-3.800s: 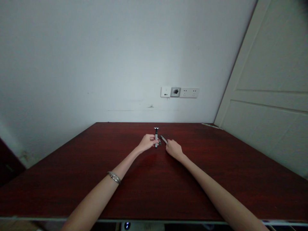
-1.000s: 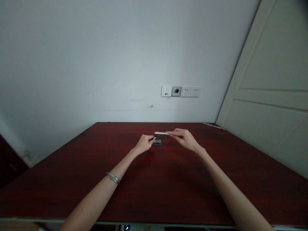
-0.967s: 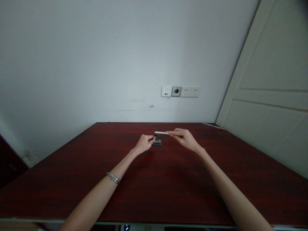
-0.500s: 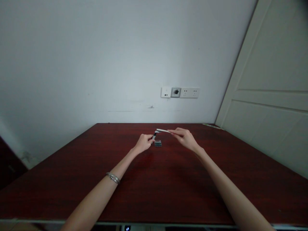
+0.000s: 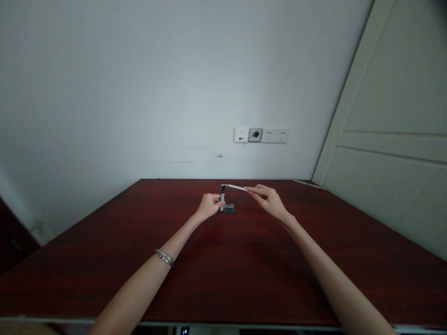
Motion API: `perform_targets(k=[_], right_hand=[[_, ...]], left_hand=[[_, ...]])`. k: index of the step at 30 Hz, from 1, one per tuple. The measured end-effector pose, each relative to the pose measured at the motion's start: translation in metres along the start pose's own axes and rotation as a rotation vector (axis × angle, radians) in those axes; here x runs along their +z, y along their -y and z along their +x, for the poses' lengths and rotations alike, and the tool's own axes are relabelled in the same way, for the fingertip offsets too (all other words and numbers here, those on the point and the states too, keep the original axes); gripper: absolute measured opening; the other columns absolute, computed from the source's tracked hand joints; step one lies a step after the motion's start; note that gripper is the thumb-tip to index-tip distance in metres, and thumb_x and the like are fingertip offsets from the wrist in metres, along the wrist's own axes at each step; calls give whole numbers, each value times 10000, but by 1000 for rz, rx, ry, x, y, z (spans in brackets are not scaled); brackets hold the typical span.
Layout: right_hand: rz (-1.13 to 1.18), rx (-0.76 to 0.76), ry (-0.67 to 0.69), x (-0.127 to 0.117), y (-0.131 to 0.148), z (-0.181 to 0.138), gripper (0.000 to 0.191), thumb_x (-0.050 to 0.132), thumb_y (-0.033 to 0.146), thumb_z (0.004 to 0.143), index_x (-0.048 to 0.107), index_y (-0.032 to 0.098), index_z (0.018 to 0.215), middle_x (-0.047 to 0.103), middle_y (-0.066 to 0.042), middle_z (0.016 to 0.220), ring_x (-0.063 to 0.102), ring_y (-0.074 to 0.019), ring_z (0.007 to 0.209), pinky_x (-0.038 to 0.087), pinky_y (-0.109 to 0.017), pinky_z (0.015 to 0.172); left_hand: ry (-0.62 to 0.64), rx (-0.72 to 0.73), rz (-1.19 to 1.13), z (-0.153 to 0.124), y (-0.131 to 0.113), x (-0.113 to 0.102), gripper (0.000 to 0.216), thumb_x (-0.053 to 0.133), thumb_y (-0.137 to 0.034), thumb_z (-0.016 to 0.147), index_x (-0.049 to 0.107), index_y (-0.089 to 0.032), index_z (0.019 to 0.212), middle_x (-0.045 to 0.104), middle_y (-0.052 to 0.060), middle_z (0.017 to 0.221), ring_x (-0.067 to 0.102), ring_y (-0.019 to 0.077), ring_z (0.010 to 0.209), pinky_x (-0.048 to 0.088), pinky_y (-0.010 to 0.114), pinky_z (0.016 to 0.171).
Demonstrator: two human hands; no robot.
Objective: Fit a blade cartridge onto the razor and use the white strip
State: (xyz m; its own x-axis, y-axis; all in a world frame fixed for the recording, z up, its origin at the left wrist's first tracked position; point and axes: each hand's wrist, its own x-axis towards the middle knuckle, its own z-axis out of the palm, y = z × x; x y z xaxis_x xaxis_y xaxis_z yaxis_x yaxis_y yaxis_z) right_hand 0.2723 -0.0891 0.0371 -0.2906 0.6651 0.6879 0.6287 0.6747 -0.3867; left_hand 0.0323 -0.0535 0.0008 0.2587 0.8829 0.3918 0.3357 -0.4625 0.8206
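My left hand (image 5: 208,206) is closed around the grey-and-black handle of a razor (image 5: 222,197). The razor stands nearly upright, its T-shaped head at the top. From the other side, my right hand (image 5: 267,199) pinches the end of a slim white stick that looks like a toothbrush (image 5: 238,188). Its far tip is beside the razor's head; whether the two touch, I cannot tell. A small clear plastic case (image 5: 229,209) with dark contents lies on the table just right of the razor handle.
The dark red wooden table (image 5: 223,270) runs back to a white wall (image 5: 139,93) with sockets (image 5: 275,135) on it. A pale panelled door (image 5: 394,139) borders the right side. A flat strip (image 5: 309,184) lies at the back right corner.
The razor has turned from a rightward lean to nearly upright, so its head has moved left and slightly up. The white toothbrush tip has risen slightly; both hands keep their grips.
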Motion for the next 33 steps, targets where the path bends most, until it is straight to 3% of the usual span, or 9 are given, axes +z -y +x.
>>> perform_targets(k=[5, 10, 17, 23, 29, 33], right_hand=[[-23, 27, -60, 8, -8, 0, 307, 471, 345, 860, 630, 284, 1115, 615, -36, 823, 559, -143, 692, 411, -242, 613], [7, -33, -56, 16, -8, 20, 307, 479, 343, 853, 638, 266, 1104, 610, -35, 805, 540, -137, 662, 412, -246, 618], [-49, -47, -28, 19, 4, 42, 288, 481, 361, 855, 651, 288, 1075, 624, -29, 817, 550, -129, 660, 387, -230, 599], [-108, 20, -68, 17, -2, 36, 277, 489, 364, 852, 659, 295, 1060, 631, -27, 800, 556, -134, 665, 368, -224, 575], [-7, -32, -17, 19, -6, 29, 290, 484, 384, 852, 655, 293, 1067, 646, -38, 848, 574, -157, 735, 405, -242, 613], [-43, 16, -75, 18, -7, 27, 299, 484, 381, 851, 652, 280, 1078, 642, -44, 831, 565, -150, 699, 400, -239, 597]], left_hand=[[2, -208, -387, -5, -17, 5, 185, 663, -266, 645, 662, -90, 700, 652, 59, 605, 619, 155, 574, 508, 275, 569], [-18, -281, -531, -8, -29, 5, 223, 699, -278, 611, 649, -76, 689, 645, 76, 600, 611, 156, 531, 508, 284, 532], [2, -270, -516, -6, -24, 4, 215, 700, -272, 612, 652, -75, 681, 639, 76, 602, 612, 155, 544, 505, 275, 533], [39, -271, -477, -6, -20, 4, 201, 690, -260, 625, 660, -78, 703, 657, 89, 640, 625, 166, 555, 510, 287, 532], [58, -288, -464, -6, -22, 4, 205, 690, -266, 629, 652, -80, 705, 663, 92, 656, 626, 162, 557, 503, 267, 513], [61, -284, -457, -7, -24, 4, 202, 689, -257, 630, 653, -74, 708, 660, 96, 655, 630, 167, 564, 506, 269, 517]])
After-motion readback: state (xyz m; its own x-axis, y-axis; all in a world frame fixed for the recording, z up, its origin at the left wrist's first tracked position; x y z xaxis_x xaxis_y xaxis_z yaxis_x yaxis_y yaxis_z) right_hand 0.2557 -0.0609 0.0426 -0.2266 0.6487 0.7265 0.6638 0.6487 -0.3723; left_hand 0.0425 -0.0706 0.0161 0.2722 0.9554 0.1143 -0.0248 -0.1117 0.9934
